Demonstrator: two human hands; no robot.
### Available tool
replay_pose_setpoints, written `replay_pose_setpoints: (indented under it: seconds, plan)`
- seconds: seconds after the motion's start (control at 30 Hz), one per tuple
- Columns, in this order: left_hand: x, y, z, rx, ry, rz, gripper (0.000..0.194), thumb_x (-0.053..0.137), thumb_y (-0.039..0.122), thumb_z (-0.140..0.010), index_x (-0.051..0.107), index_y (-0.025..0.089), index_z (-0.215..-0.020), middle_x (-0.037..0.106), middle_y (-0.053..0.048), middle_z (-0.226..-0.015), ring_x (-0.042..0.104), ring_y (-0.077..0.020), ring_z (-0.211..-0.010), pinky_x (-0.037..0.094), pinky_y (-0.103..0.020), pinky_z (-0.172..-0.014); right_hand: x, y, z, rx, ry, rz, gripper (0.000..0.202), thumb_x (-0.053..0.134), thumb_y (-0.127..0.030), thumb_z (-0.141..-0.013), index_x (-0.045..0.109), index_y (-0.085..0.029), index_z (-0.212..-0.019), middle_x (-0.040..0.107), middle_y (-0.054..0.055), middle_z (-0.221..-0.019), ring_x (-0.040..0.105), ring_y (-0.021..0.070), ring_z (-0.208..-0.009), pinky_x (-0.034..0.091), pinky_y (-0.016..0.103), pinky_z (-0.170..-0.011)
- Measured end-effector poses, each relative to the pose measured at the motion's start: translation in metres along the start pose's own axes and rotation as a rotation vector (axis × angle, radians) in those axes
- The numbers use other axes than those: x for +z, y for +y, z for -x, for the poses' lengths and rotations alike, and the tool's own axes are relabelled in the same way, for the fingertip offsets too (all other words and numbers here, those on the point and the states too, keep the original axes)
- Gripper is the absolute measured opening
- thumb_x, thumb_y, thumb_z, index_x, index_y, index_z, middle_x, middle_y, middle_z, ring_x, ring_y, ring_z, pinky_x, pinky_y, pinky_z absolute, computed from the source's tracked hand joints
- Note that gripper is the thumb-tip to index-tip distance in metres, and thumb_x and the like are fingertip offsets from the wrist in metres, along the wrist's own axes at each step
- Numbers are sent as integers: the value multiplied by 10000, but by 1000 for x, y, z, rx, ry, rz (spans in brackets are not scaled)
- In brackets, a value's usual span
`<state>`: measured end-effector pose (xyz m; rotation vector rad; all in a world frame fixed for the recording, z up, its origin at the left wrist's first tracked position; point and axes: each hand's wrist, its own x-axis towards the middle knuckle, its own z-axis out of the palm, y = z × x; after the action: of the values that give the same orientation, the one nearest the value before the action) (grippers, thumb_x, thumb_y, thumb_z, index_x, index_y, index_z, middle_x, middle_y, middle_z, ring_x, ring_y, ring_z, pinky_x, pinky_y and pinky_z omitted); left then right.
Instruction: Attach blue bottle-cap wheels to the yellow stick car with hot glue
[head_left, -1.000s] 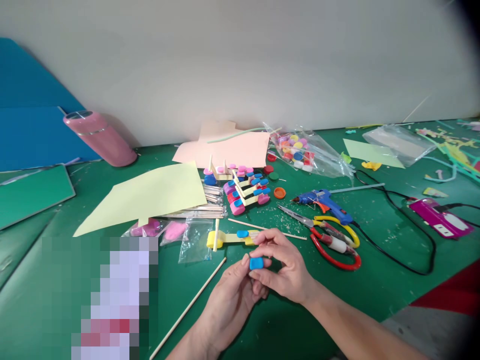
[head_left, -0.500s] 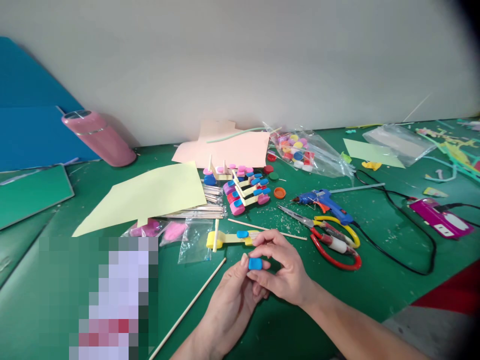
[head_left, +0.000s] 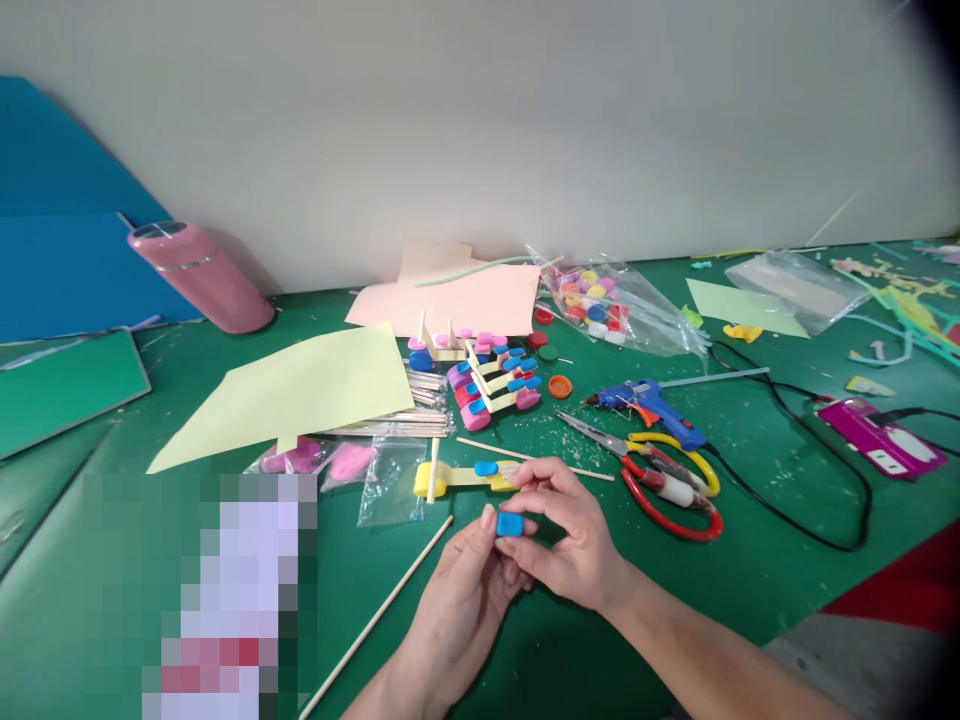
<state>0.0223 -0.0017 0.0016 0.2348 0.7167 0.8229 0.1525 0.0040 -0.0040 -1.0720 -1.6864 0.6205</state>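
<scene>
A small blue block of modelling clay is pinched between the fingers of my left hand and my right hand. Both hands are closed around it, and the lower fingers are partly hidden. Just beyond them lies a yellow clay and stick model with a blue piece on top; my right fingertips overlap its right end in view. Farther back stand several similar models in pink, purple and blue. A thin wooden stick lies left of my left hand.
Right of my hands are scissors, a blue glue gun with a black cord, and a purple box. Yellow paper, a pink bottle and a clear bag of coloured caps lie farther back.
The blue clay has turned slightly between my fingers and shows a squarer face. Both hands stay in nearly the same place.
</scene>
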Motion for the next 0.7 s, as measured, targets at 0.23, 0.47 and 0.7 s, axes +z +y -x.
replay_pose_setpoints:
  seconds: [0.23, 0.47, 0.7]
  plan:
    - [0, 0, 0, -13, 5, -3, 292, 598, 380, -765, 685, 102, -744, 553, -3, -561, 447, -83, -538, 393, -247, -601, -1, -1, -1, -5, -6, 2, 201, 661, -210, -698, 627, -212, -896, 505, 62, -980, 554, 191, -895, 500, 311, -744]
    - [-2, 5, -1, 43, 17, -41, 250, 628, 332, -746, 648, 126, -605, 561, -1, -535, 480, -95, -528, 400, -236, -568, -4, 4, 0, -65, -30, 91, 212, 643, -209, -708, 626, -219, -919, 505, 65, -995, 546, 194, -897, 490, 313, -723]
    - [-2, 9, 0, 99, 68, -180, 174, 715, 251, -657, 666, 108, -572, 529, 18, -480, 452, -67, -497, 370, -188, -522, -5, 5, -1, -80, -72, 146, 203, 636, -243, -703, 626, -222, -904, 527, 66, -964, 551, 205, -889, 478, 312, -685]
